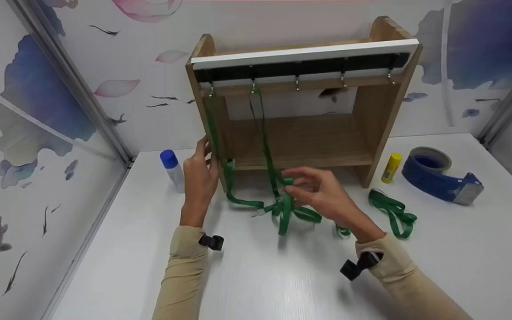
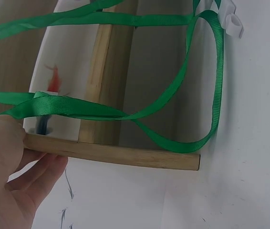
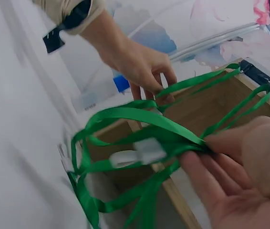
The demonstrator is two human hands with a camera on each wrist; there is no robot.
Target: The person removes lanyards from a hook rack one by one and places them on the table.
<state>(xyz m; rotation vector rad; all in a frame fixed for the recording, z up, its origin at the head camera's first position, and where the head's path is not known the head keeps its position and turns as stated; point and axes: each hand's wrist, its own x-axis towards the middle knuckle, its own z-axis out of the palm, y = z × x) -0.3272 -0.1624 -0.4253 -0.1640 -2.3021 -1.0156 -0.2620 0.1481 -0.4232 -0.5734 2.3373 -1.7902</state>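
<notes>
In front of the wooden rack point(image 1: 300, 138) on the white table point(image 1: 282, 275), the right hand point(image 1: 322, 193) pinched a green lanyard point(image 1: 282, 209) between thumb and fingertips. The left hand point(image 1: 200, 175) rested against the rack's side, fingers straight and together. No writing was legible anywhere. Only the right wrist view showed the lanyard's white clip point(image 3: 137, 153); only the head view showed the hooks point(image 1: 298, 82).

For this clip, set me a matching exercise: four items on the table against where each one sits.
Items:
1. blue-capped bottle
2. yellow glue stick
3. tape dispenser
4. loose green strap

Places:
A. far right of the table
B. left of the wooden rack, by the left hand
C. on the table in front of the rack's right leg
D. upright beside the rack's right leg

Pairs: 1-B, 2-D, 3-A, 4-C
</notes>
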